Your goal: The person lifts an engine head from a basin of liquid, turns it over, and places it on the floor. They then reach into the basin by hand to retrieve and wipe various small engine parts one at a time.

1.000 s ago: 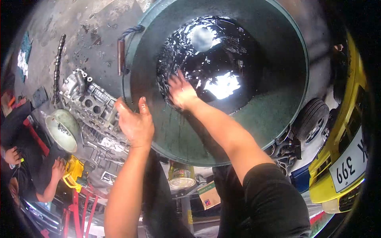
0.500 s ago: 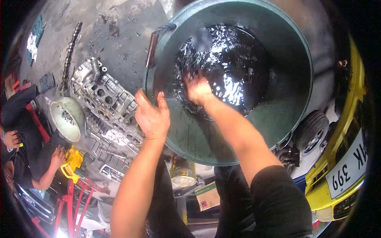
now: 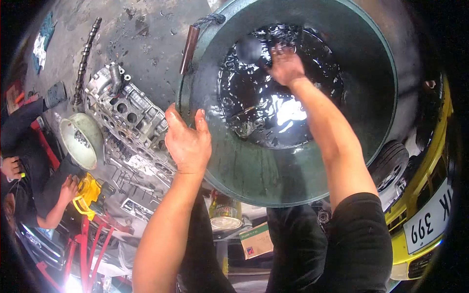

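Note:
A large green tub (image 3: 259, 183) holds dark, shiny liquid (image 3: 259, 93) with glinting ripples. My right hand (image 3: 287, 66) is inside it, fingers spread at the far part of the liquid; the fingertips are partly obscured there, and I see nothing held. At the near left rim is my left hand (image 3: 188, 144), wet, with its thumb on the inner side and its fingers outside, gripping the rim. A pale, blurry shape (image 3: 248, 49) shows on the liquid, and something small and light (image 3: 244, 128) lies near its lower left edge.
Left of the tub lie a metal cylinder head (image 3: 129, 110), a camshaft (image 3: 85, 61) and a bowl of small parts (image 3: 80, 139). Another person's hand (image 3: 68, 188) is near a yellow part (image 3: 88, 195). A yellow car (image 3: 430, 210) and a wheel (image 3: 388, 163) are right.
My right hand has moved up and right across the liquid, away from the lower left side. The tub appears slightly further right in view. My left hand stays at the rim.

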### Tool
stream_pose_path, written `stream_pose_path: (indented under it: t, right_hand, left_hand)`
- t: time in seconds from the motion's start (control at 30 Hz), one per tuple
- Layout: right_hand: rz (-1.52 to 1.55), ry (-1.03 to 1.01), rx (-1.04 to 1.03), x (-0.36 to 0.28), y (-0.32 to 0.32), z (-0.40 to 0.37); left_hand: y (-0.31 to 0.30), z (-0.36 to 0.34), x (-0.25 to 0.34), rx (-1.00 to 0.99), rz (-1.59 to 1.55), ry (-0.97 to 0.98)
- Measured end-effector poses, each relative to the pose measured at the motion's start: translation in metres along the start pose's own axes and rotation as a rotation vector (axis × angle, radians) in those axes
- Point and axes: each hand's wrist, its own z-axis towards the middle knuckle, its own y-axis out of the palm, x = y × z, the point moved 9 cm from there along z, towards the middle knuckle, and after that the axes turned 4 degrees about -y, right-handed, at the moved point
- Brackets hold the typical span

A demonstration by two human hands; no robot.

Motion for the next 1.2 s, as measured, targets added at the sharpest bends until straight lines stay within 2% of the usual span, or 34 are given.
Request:
stream_pose_path:
  t: [0.07,0.23,0.27,0.33,0.37,0.47,0.5,0.67,0.73,0.9,1.0,1.03,1.13,1.2]
  right_hand:
    - [0.028,0.053,-0.016,0.032,-0.008,-0.014]
    - [0.147,0.295,-0.066,0.105,0.046,-0.049]
    - [0.192,0.344,-0.019,0.112,0.055,-0.058]
    - [0.281,0.435,0.078,0.117,0.067,-0.071]
    - [0.339,0.499,0.062,0.118,0.075,-0.070]
    - [0.576,0.696,0.191,0.114,0.073,-0.049]
    - [0.569,0.703,0.188,0.107,0.067,-0.039]
    - [0.531,0.503,0.302,0.038,-0.014,0.003]
    - [0.348,0.392,0.319,-0.004,-0.018,0.028]
    - [0.404,0.208,0.277,-0.092,-0.048,0.014]
    - [0.558,0.023,0.185,-0.135,-0.025,0.000]
    - [0.486,-0.031,0.285,-0.147,-0.030,-0.018]
    - [0.467,-0.302,0.210,-0.190,0.007,-0.052]
    - [0.475,-0.464,-0.055,-0.209,0.030,-0.076]
  left_hand:
    - [0.000,0.000,0.000,0.014,0.016,0.009]
    - [0.001,0.001,0.000,0.008,0.014,-0.003]
    - [0.001,0.001,-0.001,0.010,0.012,-0.004]
    - [0.001,0.000,-0.001,0.011,0.009,-0.009]
    - [0.000,0.000,-0.001,0.009,0.011,-0.009]
    - [0.000,-0.001,0.000,0.012,0.003,-0.005]
    - [0.000,-0.001,0.000,0.015,0.001,-0.002]
    - [-0.001,0.000,0.004,0.018,0.011,0.020]
    - [-0.001,-0.001,0.005,0.019,0.026,0.028]
    - [-0.001,-0.001,0.004,0.028,0.037,0.020]
    - [-0.001,-0.001,0.004,0.034,0.056,0.032]
    - [-0.001,-0.001,0.004,0.037,0.058,0.046]
    - [-0.001,-0.001,0.005,0.039,0.052,0.056]
    - [0.000,-0.002,0.004,0.022,0.059,0.026]
